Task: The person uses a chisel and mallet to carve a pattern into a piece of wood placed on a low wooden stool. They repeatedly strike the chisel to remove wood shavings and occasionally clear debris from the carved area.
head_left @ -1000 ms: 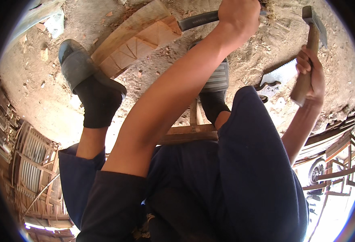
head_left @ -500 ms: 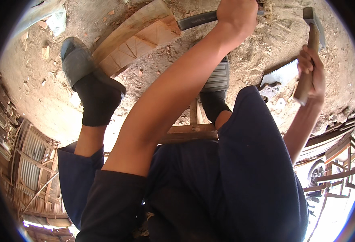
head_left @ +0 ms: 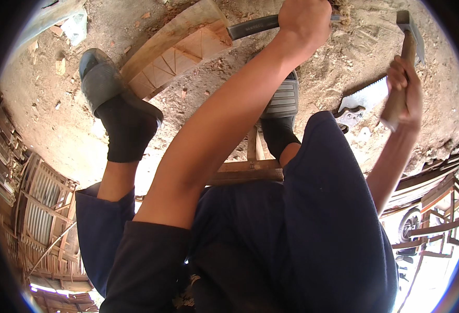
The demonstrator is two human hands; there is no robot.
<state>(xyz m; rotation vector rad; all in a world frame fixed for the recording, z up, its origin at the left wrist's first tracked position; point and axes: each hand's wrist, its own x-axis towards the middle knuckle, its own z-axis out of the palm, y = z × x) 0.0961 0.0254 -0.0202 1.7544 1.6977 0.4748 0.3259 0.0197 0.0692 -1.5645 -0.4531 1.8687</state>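
My left hand (head_left: 303,22) is closed round a long, slightly curved black tool (head_left: 253,26). One end of that tool meets a curved wooden piece (head_left: 174,49) marked with triangular lines, lying on the dirt; its other end shows past my fist. My right hand (head_left: 402,88), at the right, grips a hammer (head_left: 409,44) by its wooden handle, with the metal head raised uppermost in the picture. A handsaw (head_left: 357,99) lies on the ground just left of that hand, partly hidden by it.
My two sandalled feet (head_left: 101,83) rest on dirt strewn with chips. Wooden bars (head_left: 245,169) lie between my legs. A pale plastic scrap (head_left: 74,28) sits top left. Timber and corrugated panels (head_left: 47,198) fill the lower left; a wheel (head_left: 409,224) and wooden framework (head_left: 441,224) show at right.
The hammer and my right hand have shifted slightly rightward, the head a little lower than a second ago. My left hand has moved very slightly left, still on the black tool.
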